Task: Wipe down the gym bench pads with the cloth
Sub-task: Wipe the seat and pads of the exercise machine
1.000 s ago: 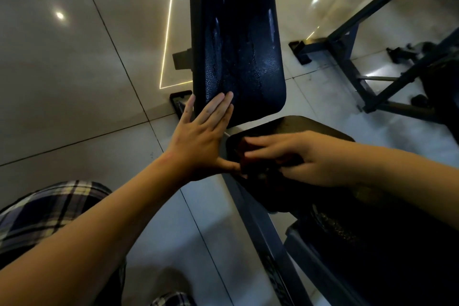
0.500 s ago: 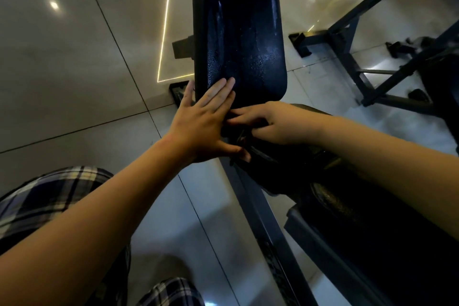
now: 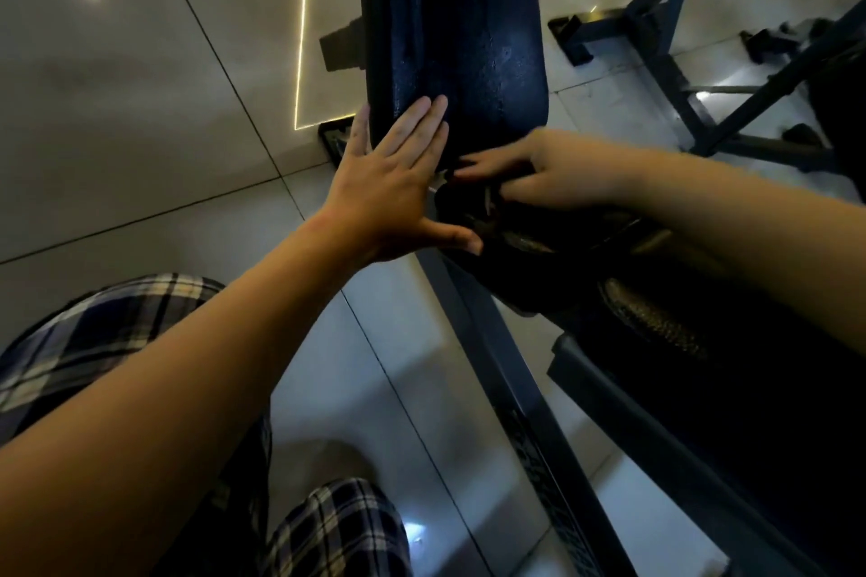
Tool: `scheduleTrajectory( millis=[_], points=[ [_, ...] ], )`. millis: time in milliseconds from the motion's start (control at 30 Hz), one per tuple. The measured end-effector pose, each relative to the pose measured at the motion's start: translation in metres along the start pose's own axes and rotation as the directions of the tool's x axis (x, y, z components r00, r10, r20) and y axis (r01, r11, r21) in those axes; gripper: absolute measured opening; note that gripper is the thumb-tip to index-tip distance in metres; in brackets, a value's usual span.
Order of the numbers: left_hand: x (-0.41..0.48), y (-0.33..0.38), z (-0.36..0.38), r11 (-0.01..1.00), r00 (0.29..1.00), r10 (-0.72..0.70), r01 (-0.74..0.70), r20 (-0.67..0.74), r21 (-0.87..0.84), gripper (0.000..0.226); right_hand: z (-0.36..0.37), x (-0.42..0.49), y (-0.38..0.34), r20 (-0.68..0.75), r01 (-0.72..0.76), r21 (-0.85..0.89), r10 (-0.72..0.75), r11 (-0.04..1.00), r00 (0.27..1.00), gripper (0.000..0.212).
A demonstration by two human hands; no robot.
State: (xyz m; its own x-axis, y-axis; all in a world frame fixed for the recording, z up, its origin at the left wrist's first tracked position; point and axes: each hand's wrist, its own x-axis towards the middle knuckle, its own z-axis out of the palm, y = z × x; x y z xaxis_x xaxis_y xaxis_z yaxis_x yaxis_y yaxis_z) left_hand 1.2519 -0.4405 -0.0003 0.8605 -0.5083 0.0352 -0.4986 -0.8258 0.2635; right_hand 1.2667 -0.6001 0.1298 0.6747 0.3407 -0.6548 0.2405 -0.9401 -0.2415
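A person is leaning over a long, dark blue padded back pad [image 3: 468,38] with a glossy, pebbled vinyl skin. The left hand [image 3: 398,187] is lying flat on the near end of that back pad. Its grip is fully open, the fingers are lying straight and close together on the vinyl, and the thumb is spreading out towards the black seat pad [image 3: 539,276] just below the back pad's near end.

The right hand [image 3: 548,176] is reaching in from the right and resting at the gap where the back pad's near end is meeting the seat pad. Its fingers are pointing towards the left hand and almost touching it. The hand is blurred, so it cannot be told how far its grip is open or whether it is holding anything.

The cloth [image 3: 485,211] is showing only as a dark, creased patch with a pale streak under the right hand, just below the back pad's near edge.

A dark steel beam [image 3: 515,389] is running from under the back pad towards the viewer. Pale glossy floor tiles [image 3: 140,108] are lying left of the back pad, and a dark metal frame [image 3: 679,75] is standing to its right. Plaid-clad legs [image 3: 117,328] are showing well below and left of the back pad.
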Motion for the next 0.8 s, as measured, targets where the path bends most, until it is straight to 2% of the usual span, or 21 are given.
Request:
scheduleTrajectory(
  millis=[100, 233, 367, 433, 500, 600, 733, 800],
  points=[
    [0.001, -0.001, -0.001, 1.000, 1.000, -0.006, 0.006, -0.010, 0.004, 0.144, 0.008, 0.021, 0.002, -0.044, -0.037, -0.039, 0.035, 0.999, 0.998, 0.046],
    [0.000, 0.000, -0.002, 1.000, 1.000, -0.005, 0.005, -0.015, -0.010, 0.141, 0.006, -0.006, 0.001, -0.018, 0.056, -0.117, -0.058, 0.992, 0.998, 0.052],
    [0.001, -0.001, -0.002, 1.000, 1.000, -0.005, 0.006, -0.016, 0.009, 0.140, -0.005, -0.064, -0.001, 0.164, 0.042, 0.007, -0.042, 0.999, 0.986, 0.062],
    [0.002, -0.001, -0.001, 1.000, 1.000, -0.010, 0.010, -0.013, 0.019, 0.141, -0.007, -0.078, -0.002, 0.186, 0.034, 0.083, -0.049, 0.996, 0.981, 0.066],
    [0.001, -0.001, 0.001, 1.000, 1.000, -0.013, 0.014, -0.019, 0.027, 0.138, -0.006, -0.070, -0.002, 0.163, 0.035, 0.097, -0.051, 0.995, 0.985, 0.064],
    [0.000, 0.000, 0.003, 1.000, 1.000, -0.010, 0.011, -0.023, 0.014, 0.131, -0.001, -0.031, -0.008, 0.092, 0.041, 0.003, -0.041, 0.999, 0.995, 0.056],
    [0.002, 0.000, -0.003, 1.000, 0.999, -0.026, 0.026, 0.018, -0.011, 0.137, 0.007, 0.005, -0.017, 0.016, 0.046, -0.045, -0.045, 0.998, 0.999, 0.051],
    [0.001, 0.000, -0.006, 1.000, 1.000, -0.021, 0.021, 0.014, -0.016, 0.135, 0.008, -0.004, -0.017, 0.027, 0.061, -0.080, -0.059, 0.995, 0.998, 0.051]
  ],
)
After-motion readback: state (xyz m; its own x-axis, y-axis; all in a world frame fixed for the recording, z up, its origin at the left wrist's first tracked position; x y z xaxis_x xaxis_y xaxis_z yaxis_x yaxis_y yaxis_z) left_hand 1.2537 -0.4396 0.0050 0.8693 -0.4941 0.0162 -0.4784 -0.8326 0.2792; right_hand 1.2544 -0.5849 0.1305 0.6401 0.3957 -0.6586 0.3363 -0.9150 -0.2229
